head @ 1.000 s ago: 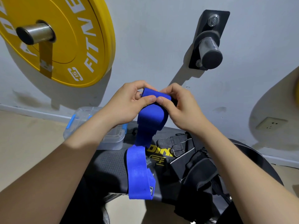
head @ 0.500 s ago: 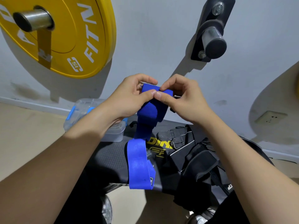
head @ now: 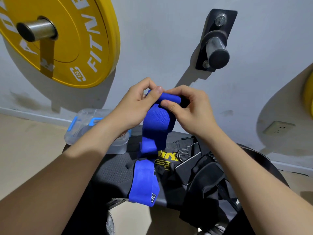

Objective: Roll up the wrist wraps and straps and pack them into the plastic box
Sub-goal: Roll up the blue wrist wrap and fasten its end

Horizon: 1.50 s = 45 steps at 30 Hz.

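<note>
Closest to you, well below the grips, the loose end of the blue wrist wrap (head: 156, 122) is lying flat on the dark, dimpled desk (head: 115, 168), a small black label showing at its tip by the near edge. From there the ribbed band is rising, folding once, and running up into your hands. Both grips are clamping on its top end, which is curling into a short roll: your left grip (head: 135, 106) is pinching the left side with thumb and fingers, and your right grip (head: 191, 109) is pinching the right side, thumb pressing on the front. Below the right grip, a heap of black straps (head: 203, 175) is spilling over the desk, covering yellow lettering. Under your left wrist, the clear plastic box (head: 79, 129) with blue latches is sitting at the desk's far end. Beyond the grips, a grey wall is carrying a yellow weight plate (head: 71, 39) on a steel peg to the upper left, a black peg (head: 216, 48) to the upper right, and a socket (head: 277, 128) low on the right. Beige floor (head: 25, 153) is showing to the left.
</note>
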Available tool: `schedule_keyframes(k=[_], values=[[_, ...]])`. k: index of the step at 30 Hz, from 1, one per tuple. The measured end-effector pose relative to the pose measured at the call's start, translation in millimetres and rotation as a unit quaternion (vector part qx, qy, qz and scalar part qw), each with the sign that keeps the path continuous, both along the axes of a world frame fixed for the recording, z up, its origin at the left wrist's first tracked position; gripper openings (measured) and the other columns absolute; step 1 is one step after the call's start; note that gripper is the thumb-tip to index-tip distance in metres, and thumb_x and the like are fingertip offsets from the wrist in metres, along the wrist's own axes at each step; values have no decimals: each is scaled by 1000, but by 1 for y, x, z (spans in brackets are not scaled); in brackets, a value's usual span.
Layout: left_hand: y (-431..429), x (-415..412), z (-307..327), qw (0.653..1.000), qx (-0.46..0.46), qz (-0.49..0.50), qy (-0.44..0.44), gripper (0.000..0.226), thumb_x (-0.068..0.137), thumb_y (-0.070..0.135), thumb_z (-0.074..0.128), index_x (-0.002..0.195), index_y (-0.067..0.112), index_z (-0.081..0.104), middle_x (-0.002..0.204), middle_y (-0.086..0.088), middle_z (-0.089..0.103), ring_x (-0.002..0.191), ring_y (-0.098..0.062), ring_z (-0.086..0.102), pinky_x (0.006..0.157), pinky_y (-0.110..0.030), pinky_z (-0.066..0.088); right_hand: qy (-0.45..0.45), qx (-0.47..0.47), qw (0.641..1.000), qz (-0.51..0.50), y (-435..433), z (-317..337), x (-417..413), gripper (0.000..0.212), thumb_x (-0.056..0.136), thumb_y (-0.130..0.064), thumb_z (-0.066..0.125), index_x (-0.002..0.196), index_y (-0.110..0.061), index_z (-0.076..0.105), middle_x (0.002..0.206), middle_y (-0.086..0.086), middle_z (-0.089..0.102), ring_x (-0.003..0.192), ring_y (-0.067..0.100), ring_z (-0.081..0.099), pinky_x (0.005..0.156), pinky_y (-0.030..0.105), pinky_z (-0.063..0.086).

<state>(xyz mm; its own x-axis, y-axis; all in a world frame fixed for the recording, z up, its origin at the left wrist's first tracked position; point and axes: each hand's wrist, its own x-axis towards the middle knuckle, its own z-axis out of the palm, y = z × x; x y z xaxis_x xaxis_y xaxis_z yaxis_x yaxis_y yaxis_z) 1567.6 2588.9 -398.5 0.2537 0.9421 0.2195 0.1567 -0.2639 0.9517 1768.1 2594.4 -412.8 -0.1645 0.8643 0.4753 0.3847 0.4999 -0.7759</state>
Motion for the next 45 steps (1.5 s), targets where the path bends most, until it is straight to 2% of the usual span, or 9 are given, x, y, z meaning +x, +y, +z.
schedule_keyframes(k=[4, 9, 14, 16, 21, 27, 32, 37, 45], values=[[0, -1, -4, 1000, 14, -8, 5, 10, 110, 25, 61, 117, 19, 65, 105, -10, 79, 102, -29, 76, 90, -46, 61, 86, -89, 991, 43, 5, 4, 9, 14, 100, -30, 74, 98, -17, 79, 72, -2, 72, 57, 15, 58, 55, 32, 47], [6, -9, -3, 1000, -18, -19, -14, 32, 104, 8, 70, 134, 16, 67, 116, -5, 81, 104, -20, 79, 85, -29, 63, 31, -87, 994, 60, 7, 6, 14, 11, 100, -14, 76, 107, -9, 70, 87, 0, 76, 66, 6, 64, 63, 21, 47], [5, -10, -6, 999, -15, -12, 44, 39, 102, 46, 62, 124, 15, 72, 107, -11, 82, 103, -34, 79, 94, -61, 61, 48, -36, 997, 43, 3, 5, 4, 19, 92, -6, 83, 103, -7, 66, 91, 14, 76, 79, 34, 69, 68, 43, 54], [6, -10, -5, 999, 16, -9, 49, 33, 103, 41, 63, 118, 13, 70, 102, -17, 79, 96, -37, 76, 87, -62, 59, 71, -51, 995, 49, 3, 7, 4, 17, 94, -10, 82, 99, -8, 66, 86, 8, 75, 68, 23, 66, 60, 39, 54], [4, -7, -1, 995, 71, -17, 67, 23, 105, 32, 63, 121, 15, 67, 102, -16, 73, 94, -31, 71, 87, -51, 56, 124, -167, 975, 78, 5, 12, 6, 47, 113, -35, 54, 87, 4, 56, 65, 10, 41, 55, 22, 34, 51, 34, 22], [1, -8, -2, 996, 55, 7, 70, 34, 106, 50, 56, 122, 22, 66, 110, 1, 75, 106, -24, 71, 96, -54, 56, 156, -178, 967, 93, 9, 7, 3, 17, 101, -24, 74, 102, -8, 80, 67, 5, 57, 58, 19, 41, 54, 27, 34], [7, -15, -1, 999, 38, 20, 1, 30, 97, 21, 80, 126, 21, 70, 114, -13, 76, 98, -22, 79, 88, -40, 65, 135, -130, 980, 63, 12, 5, -3, 27, 91, -13, 86, 116, -14, 75, 94, -8, 79, 83, 8, 72, 75, 27, 57], [10, -26, 0, 998, 34, 36, -38, 42, 79, 13, 95, 117, 20, 78, 108, -2, 83, 98, -22, 81, 85, -33, 66, 70, -97, 986, 114, 11, 7, 4, 21, 104, -17, 71, 124, -14, 75, 64, -15, 63, 57, 11, 50, 57, 23, 44], [10, -24, 2, 997, 72, 20, -3, 18, 101, 20, 76, 118, 23, 70, 96, 8, 76, 85, -7, 74, 64, -25, 61, 92, -37, 994, 52, 8, 6, -9, 24, 98, -5, 75, 120, -15, 76, 66, -5, 69, 46, 18, 59, 48, 26, 48]])
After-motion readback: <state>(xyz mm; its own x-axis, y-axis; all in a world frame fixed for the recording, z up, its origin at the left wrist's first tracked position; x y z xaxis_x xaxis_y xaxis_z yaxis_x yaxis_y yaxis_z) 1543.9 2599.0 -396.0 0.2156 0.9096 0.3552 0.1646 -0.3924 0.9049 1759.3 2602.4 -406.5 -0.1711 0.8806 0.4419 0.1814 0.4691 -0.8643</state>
